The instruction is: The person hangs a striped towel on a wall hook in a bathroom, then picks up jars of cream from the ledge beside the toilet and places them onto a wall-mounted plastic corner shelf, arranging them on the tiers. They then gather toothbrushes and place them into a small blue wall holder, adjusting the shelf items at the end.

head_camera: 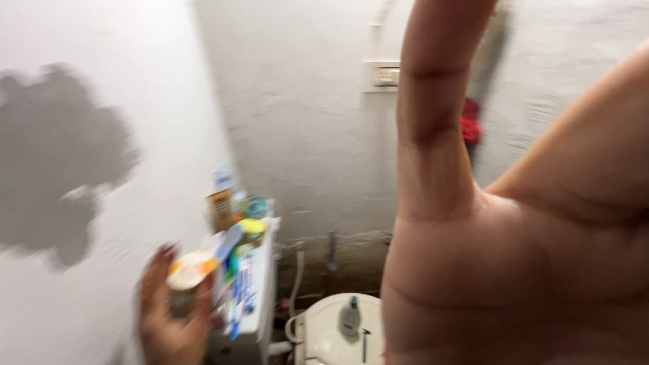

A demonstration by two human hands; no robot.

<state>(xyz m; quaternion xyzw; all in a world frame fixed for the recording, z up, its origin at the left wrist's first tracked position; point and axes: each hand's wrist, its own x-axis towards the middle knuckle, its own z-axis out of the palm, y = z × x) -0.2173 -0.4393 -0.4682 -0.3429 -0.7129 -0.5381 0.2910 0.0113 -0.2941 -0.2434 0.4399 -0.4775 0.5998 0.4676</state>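
A white shelf (262, 307) stands by the wall. Blurry bottles (238, 223), tubes (238, 297) and a yellow-topped jar (252, 228) crowd on it.

Small home bathroom, rough whitewashed walls (304, 128) with a damp grey patch (57, 162) at 9 o'clock, white shelf (260, 297) crowded with toiletry bottles and tubes at 7 o'clock, white basin (324, 331) at 6 o'clock, wall switch plate (380, 76) at 12 o'clock
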